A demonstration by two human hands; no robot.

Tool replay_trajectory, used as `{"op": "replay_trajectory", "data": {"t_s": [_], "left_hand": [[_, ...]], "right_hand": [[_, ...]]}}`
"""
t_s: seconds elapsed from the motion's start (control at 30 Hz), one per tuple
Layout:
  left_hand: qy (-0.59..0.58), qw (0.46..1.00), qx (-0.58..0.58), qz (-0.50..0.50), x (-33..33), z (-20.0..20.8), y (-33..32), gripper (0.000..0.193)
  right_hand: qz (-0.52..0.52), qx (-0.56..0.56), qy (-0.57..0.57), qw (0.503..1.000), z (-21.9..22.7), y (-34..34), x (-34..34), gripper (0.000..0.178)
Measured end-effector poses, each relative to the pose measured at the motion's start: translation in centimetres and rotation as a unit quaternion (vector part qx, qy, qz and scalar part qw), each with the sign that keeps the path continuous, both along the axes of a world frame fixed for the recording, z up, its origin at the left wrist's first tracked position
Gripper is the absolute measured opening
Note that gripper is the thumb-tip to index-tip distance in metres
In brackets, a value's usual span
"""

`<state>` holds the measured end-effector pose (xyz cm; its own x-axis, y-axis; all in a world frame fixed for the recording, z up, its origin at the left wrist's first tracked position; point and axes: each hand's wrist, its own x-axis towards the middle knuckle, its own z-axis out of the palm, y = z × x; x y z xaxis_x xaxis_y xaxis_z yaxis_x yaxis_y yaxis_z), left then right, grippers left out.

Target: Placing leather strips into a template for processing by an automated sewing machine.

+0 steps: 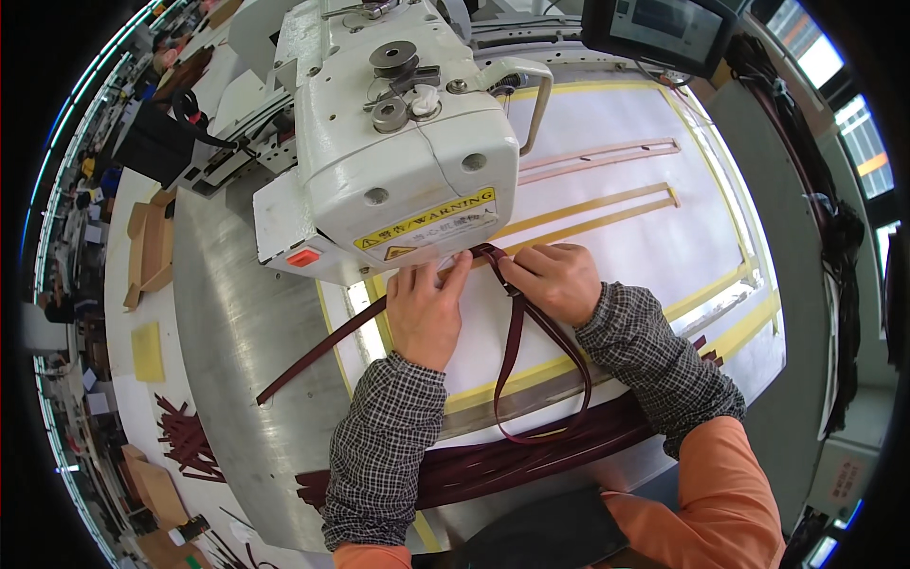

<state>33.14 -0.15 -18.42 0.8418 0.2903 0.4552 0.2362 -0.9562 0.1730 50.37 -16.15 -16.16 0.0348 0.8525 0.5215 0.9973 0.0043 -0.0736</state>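
Nearest the person, a bundle of long, flat, dark maroon fabric straps (531, 462) runs left to right along the near side of the brushed-steel worktop (248, 327); just beyond, a single narrow maroon fabric strap (322, 352) is at both hands, below the front of the machine; its straight length slants from a free end at lower left, pointing toward the person's left, up and rightward to the fingers; there it bends and falls back toward the person as a long loop, whose rounded bottom overlaps the bundle in view, though whether they touch I cannot tell; the left hand (427, 313) lies over the straight length, fingers bent and near together, and whether they grip or only press cannot be told; the right hand (557, 283) has its fingers closed on the strap at the bend, just beside a small black buckle (514, 292); leftward, bare steel extends past the free end to the worktop's curved left edge; rightward, a white panel (701, 223) edged with yellow tape spreads beyond the right hand; over the fingertips, the rounded white sewing-machine head (408, 161) limits room upward and away; farther off, behind a yellow-outlined slot (588, 213) and a pinkish one (607, 156), stands a dark-framed screen (659, 33).
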Motion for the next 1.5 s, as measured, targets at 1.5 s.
{"op": "replay_trajectory", "data": {"t_s": [1.5], "left_hand": [[0.008, 1.0, -0.007, 0.018, 0.0, 0.2, -0.2, 0.043]], "right_hand": [[-0.183, -0.075, 0.377, 0.905, 0.0, 2.6, 2.2, 0.022]]}}
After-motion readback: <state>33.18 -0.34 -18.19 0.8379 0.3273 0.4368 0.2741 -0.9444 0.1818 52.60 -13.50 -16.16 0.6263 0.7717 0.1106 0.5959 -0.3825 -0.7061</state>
